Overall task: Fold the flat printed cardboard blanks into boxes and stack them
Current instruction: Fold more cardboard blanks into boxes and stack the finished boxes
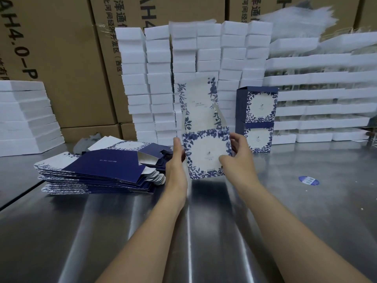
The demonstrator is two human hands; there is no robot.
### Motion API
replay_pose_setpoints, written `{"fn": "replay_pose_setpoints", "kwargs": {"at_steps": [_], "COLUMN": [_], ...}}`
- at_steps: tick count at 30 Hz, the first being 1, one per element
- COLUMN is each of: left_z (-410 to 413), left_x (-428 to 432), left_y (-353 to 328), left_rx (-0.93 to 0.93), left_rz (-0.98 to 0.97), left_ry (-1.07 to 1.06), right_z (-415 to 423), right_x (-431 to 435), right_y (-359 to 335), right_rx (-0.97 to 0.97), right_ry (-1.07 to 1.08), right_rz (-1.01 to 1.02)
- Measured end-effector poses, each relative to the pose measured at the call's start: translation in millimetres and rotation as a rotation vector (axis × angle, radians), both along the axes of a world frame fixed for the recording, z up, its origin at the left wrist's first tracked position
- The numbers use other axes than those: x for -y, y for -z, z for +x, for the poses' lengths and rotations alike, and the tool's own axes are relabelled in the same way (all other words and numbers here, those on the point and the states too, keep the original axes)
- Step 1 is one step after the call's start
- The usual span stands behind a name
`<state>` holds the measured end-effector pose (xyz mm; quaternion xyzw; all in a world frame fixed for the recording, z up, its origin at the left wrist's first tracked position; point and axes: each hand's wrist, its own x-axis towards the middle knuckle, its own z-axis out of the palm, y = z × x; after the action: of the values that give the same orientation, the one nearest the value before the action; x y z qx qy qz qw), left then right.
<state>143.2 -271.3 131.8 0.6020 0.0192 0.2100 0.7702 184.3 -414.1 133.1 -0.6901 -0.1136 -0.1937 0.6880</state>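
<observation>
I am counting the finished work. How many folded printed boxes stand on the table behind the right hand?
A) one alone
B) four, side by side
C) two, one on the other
C: behind the right hand, which holds the printed blank, two folded boxes stand stacked one on the other on the steel table.

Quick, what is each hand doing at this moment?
Left hand: open, straight fingers press the left side of the half-folded box.
Right hand: closed, grips the box's right edge.
</observation>
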Motion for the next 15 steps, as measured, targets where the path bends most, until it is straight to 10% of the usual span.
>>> {"fn": "replay_pose_setpoints", "kwargs": {"at_steps": [7, 15], "left_z": [2, 7], "left_x": [15, 6], "left_y": [4, 8], "left_rx": [-0.003, -0.134], "left_rz": [0.142, 0.123], "left_ry": [-0.007, -0.095], "right_z": [3, -11], "right_x": [2, -4], "right_y": [18, 0], "right_rx": [0.120, -0.107], "right_ry": [0.309, -0.109], "right_rz": [-0.304, -0.030]}}
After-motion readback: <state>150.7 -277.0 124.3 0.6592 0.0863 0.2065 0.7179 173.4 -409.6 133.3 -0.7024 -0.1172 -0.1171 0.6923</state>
